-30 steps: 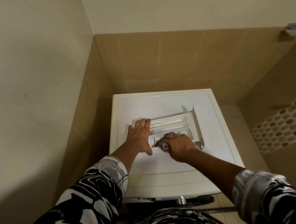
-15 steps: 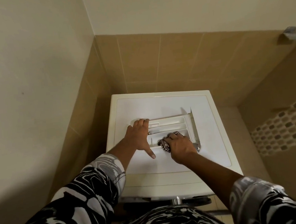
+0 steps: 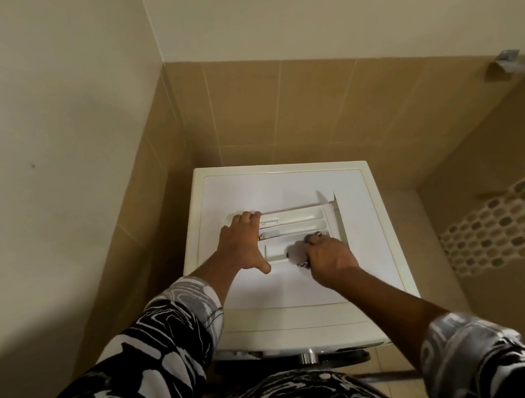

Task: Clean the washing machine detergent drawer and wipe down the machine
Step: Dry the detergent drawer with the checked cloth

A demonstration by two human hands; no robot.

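Head view: the camera looked down on a white washing machine (image 3: 296, 295) set in a corner, with both forearms reaching over its flat top.
Detergent drawer (image 3: 302, 222): it lay out of the machine, flat on the top panel, with its long side running left to right and its white compartments facing up. Its front panel stood at the right end.
Left hand (image 3: 241, 245): it lay flat over the left end of the drawer. The fingers were straight and together, and reached across to the drawer's far edge. The thumb was spread wide and rested on the machine top just in front of the drawer. It gripped nothing and only pressed down.
Right hand (image 3: 327, 256): its fingers were curled round a cloth at the drawer's near right part, with the knuckles up.
Cloth (image 3: 296, 253): a dark-and-light patterned wad, blurred, bunched under the right hand. It lay partly in the nearest compartment and partly over the drawer's near edge.
Sleeves (image 3: 160, 353): black-and-white swirl fabric was pushed up both forearms.
Machine front: only a strip showed below the top's near edge, with a metal knob (image 3: 308, 356) in the middle.
Walls: there was pale paint above and tan tiles (image 3: 278, 107) behind the machine. A band of oval mosaic (image 3: 498, 233) ran along the right wall.
Bracket (image 3: 506, 61): a small metal piece was fixed high on the right, at the top of the tiles.
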